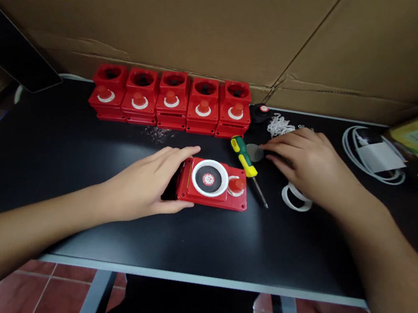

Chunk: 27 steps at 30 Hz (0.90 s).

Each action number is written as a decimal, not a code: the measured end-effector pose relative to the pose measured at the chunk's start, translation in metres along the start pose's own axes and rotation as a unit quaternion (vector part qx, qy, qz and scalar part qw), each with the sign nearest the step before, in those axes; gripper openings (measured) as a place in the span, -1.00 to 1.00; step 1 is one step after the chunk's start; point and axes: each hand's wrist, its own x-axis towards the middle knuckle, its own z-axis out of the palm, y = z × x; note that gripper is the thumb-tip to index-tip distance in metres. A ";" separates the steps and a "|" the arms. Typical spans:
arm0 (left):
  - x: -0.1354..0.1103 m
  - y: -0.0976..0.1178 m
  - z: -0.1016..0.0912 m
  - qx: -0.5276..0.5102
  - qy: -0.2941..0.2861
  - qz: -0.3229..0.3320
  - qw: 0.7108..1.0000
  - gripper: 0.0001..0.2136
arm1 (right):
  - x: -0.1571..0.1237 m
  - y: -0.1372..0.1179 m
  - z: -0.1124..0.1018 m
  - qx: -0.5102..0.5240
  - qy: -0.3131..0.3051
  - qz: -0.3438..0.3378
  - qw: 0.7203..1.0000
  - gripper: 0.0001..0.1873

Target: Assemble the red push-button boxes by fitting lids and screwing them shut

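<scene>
Head view, one workstation on a black table [72,200] backed by cardboard sheets [226,25]. Item 1: red unit [189,187], lying flat near the table's middle, carrying a white ring with black disc [209,178] and a red knob [236,185] on its upper face. Item 2: left hand [151,182], forearm coming in low from the left, wrist nearly straight, thumb along the unit's near edge and fingers over its far left corner. The grip is clamped on the unit's left end, apparently to keep it from sliding. Item 3: right hand [304,164], palm down, forearm angled in from the lower right. Its fingers are stretched out flat and slightly apart, closed on nothing that shows, with the tips at a grey disc [253,152]. Item 4: screwdriver [245,158] with a green and yellow handle, lying loose between unit and right hand, within easy reach of either. Item 5: loose white ring [295,201], partly under the right wrist. Item 6: five red units [170,100] lined up along the back edge, well apart from the hands. Item 7: pile of small white parts [278,124] behind the right hand. Item 8: coiled white cable [370,157] at the far right.
</scene>
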 end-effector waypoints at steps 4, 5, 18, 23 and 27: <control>0.001 0.001 0.000 0.001 -0.003 0.003 1.000 -0.17 | -0.002 0.002 -0.003 -0.013 -0.003 -0.007 1.000 -0.70; 0.002 0.002 0.000 -0.003 -0.002 0.006 1.000 -0.19 | -0.002 0.003 -0.004 -0.012 -0.007 -0.006 1.000 -0.71; -0.001 0.002 -0.002 -0.037 0.027 0.018 0.999 -0.24 | 0.000 0.001 -0.008 -0.027 -0.040 0.015 0.999 -0.73; -0.001 0.002 0.000 -0.036 0.039 0.018 0.998 -0.25 | 0.000 -0.001 -0.004 -0.024 -0.036 0.033 0.999 -0.75; 0.000 0.002 0.001 -0.042 0.044 0.020 0.998 -0.26 | 0.001 -0.002 -0.002 -0.025 -0.035 0.040 0.998 -0.75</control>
